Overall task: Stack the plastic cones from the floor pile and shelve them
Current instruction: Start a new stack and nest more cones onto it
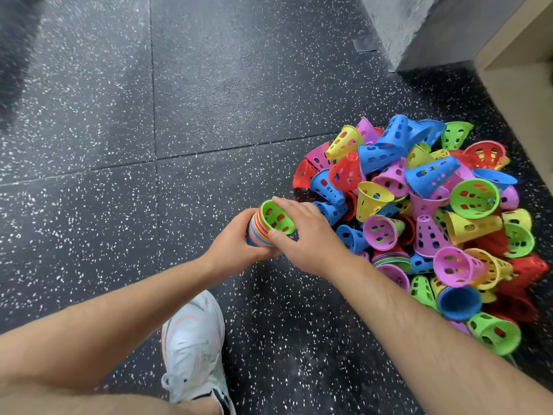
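Stack in hand: a nested stack of cones (pixel 259 232), many-coloured rims showing, held above the floor (pixel 119 145) just left of the pile. Its green top cone (pixel 276 218) turns its open mouth up toward the camera.
Left hand: the left hand (pixel 236 244) is curled round the stack's body from the left and near side, carrying it.
Right hand: the right hand (pixel 308 232) pinches the green cone's rim, a finger over the far edge and the thumb on the near edge. Judged, it is seating this cone.
Floor pile: the floor pile (pixel 434 211) of loose cones lies to the right of both hands, spreading right and near, with cones pointing every way.
Key relation: the next cone lies to the right, so the right hand is nearer. A blue cone (pixel 330 209) sits just beside its knuckles.
Stack axis: tilted, mouth up and slightly right, narrow end hidden by the left hand — a new cone likely goes in tip first from above.
Second stack: a short nested stack (pixel 390 256) lies within the pile, near the right forearm.
Shelf: a pale wooden shelf edge (pixel 514 64) stands far right, beyond the pile.
Room to move: bare floor lies left and far. A white shoe (pixel 194 348) is planted near, under the forearms.
Progress: judged early — most cones are loose.
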